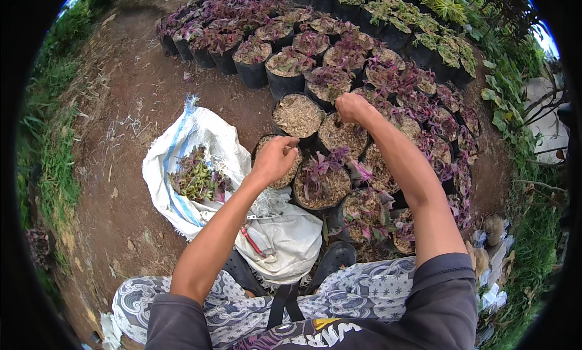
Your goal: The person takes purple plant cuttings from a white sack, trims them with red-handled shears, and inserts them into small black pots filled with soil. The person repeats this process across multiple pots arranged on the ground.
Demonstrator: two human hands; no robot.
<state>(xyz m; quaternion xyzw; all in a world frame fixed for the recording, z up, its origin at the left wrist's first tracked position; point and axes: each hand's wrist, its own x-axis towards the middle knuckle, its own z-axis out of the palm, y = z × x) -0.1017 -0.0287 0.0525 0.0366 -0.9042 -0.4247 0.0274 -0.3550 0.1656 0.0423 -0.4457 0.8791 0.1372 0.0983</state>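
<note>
My left hand hangs over a black grow bag filled with brown chopped mulch, fingers loosely bent and nothing visible in them. My right hand reaches down at the back edge of another mulch-filled bag. Its fingertips are hidden, so whether they pinch something cannot be told. Just beyond my left hand stands a bag with bare mulch. Purple-leaved cuttings droop in a bag closer to me. On the left, an open white woven sack holds green and purple cuttings.
Red-handled pruning shears lie on the sack's near fold, between my shoes. Rows of bags with purple plants curve around the far and right sides. Greener potted plants stand behind. Stones and plastic scraps lie right.
</note>
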